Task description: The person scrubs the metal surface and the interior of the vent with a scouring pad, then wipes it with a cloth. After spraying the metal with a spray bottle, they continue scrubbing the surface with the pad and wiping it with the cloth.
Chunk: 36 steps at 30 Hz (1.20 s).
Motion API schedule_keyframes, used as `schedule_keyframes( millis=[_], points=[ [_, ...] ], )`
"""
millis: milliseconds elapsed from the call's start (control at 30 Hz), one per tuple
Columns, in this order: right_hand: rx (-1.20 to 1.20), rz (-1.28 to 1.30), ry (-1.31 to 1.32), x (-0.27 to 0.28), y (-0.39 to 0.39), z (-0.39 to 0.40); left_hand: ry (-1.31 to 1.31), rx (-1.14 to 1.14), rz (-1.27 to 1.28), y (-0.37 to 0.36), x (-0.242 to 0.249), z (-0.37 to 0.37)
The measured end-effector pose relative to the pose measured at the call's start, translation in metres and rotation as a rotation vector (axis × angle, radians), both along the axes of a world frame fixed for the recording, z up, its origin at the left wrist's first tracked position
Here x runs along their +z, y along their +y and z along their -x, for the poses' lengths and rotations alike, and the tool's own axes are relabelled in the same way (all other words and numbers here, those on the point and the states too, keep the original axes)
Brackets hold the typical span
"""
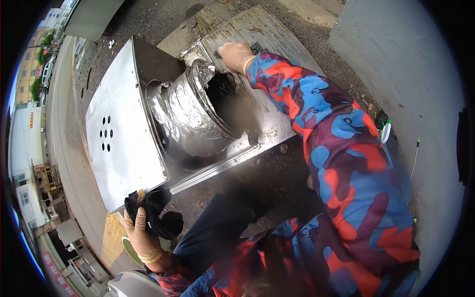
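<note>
My right hand (235, 55), in a pale glove, is closed in a fist on the flat metal panel (272, 37). Dark, crumbly clumps (257, 48) show on either side of it; what the fingers hold is hidden. Below the fist lies a round metal duct (188, 106) wrapped in crumpled foil, its sooty mouth turned toward the panel. My left hand (141, 232), gloved too, is wrapped round a black cloth-like bundle (157, 210) with a small white mark. This bundle is right at the lower corner of the silver metal box (121, 128) joined to the duct.
A grey wall (396, 64) rises on the right, with a white and green bottle (386, 131) and a thin green-tipped stick (415, 156) by it. At lower left stand a green-rimmed bucket (129, 250) and a pale plastic object (136, 283). A road (69, 114) runs along the left.
</note>
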State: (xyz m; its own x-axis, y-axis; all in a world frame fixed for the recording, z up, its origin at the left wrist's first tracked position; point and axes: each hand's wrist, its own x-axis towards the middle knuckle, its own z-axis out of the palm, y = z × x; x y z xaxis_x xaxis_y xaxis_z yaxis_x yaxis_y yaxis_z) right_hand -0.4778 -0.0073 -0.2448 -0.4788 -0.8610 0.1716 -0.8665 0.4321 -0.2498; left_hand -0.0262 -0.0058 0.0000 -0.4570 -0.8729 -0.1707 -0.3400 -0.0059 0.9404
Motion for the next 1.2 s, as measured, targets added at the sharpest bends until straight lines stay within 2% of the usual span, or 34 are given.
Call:
schedule_keyframes(
  millis=[67, 133, 200, 233, 267, 300, 333, 400, 467, 533, 633, 667, 700, 767, 833, 933, 967, 1033, 1100, 1133, 1200],
  points=[
    [-0.053, 0.015, 0.009, -0.005, -0.007, -0.002, -0.027, 0.028, -0.006, -0.002, 0.002, 0.001],
    [0.050, -0.011, 0.011, -0.007, 0.003, -0.007, -0.034, 0.034, 0.027, -0.004, -0.001, 0.000],
    [0.245, 0.117, -0.102, 0.023, 0.051, -0.042, 0.001, 0.024, 0.007, 0.001, 0.004, 0.005],
    [0.116, 0.046, -0.207, 0.010, 0.060, -0.053, 0.034, 0.019, -0.012, 0.003, 0.003, 0.008],
    [0.121, -0.106, -0.243, 0.022, 0.072, -0.068, 0.032, 0.024, -0.036, -0.001, 0.001, 0.005],
    [0.232, -0.218, -0.102, 0.030, 0.085, -0.078, 0.035, 0.017, -0.042, -0.003, -0.002, 0.004],
    [0.257, -0.218, -0.095, 0.038, 0.092, -0.079, 0.030, 0.025, -0.042, -0.003, -0.003, 0.004],
    [0.289, -0.211, -0.092, 0.033, 0.086, -0.072, 0.020, 0.040, -0.035, -0.006, -0.004, 0.005],
    [0.185, -0.071, -0.267, 0.016, 0.061, -0.051, 0.009, 0.065, -0.034, -0.006, -0.005, 0.005],
    [0.142, -0.054, -0.091, -0.004, 0.018, -0.024, -0.003, 0.071, -0.027, -0.007, -0.006, 0.008],
    [0.026, -0.016, -0.102, 0.003, -0.009, -0.016, -0.006, 0.074, -0.061, -0.006, -0.001, 0.009],
    [0.037, -0.030, -0.086, -0.012, -0.013, -0.013, 0.009, 0.067, -0.037, -0.003, -0.001, 0.009],
    [0.035, -0.027, -0.075, -0.003, 0.000, -0.017, 0.034, 0.060, -0.012, -0.003, -0.003, 0.010],
    [0.219, 0.081, -0.216, 0.021, 0.054, -0.046, 0.049, 0.059, -0.031, -0.003, -0.003, 0.005],
    [0.111, -0.248, -0.173, 0.041, 0.086, -0.074, 0.036, 0.052, -0.054, -0.001, 0.000, 0.008],
    [0.226, -0.294, -0.090, 0.047, 0.106, -0.083, 0.032, 0.073, -0.088, -0.003, -0.001, 0.008],
    [0.231, -0.296, -0.098, 0.043, 0.100, -0.080, 0.042, 0.093, -0.053, -0.001, -0.001, 0.009],
    [0.063, -0.160, -0.255, 0.029, 0.073, -0.060, 0.013, 0.060, -0.036, -0.003, -0.002, 0.007],
    [0.107, 0.016, -0.025, 0.008, 0.033, -0.026, 0.037, 0.073, 0.003, 0.003, 0.000, 0.016],
    [0.115, 0.026, -0.030, 0.002, 0.016, -0.016, 0.020, 0.063, 0.003, 0.002, 0.001, 0.014],
    [-0.016, 0.034, -0.027, -0.007, -0.007, -0.004, 0.020, 0.054, -0.018, -0.001, -0.001, 0.011]
  ],
)
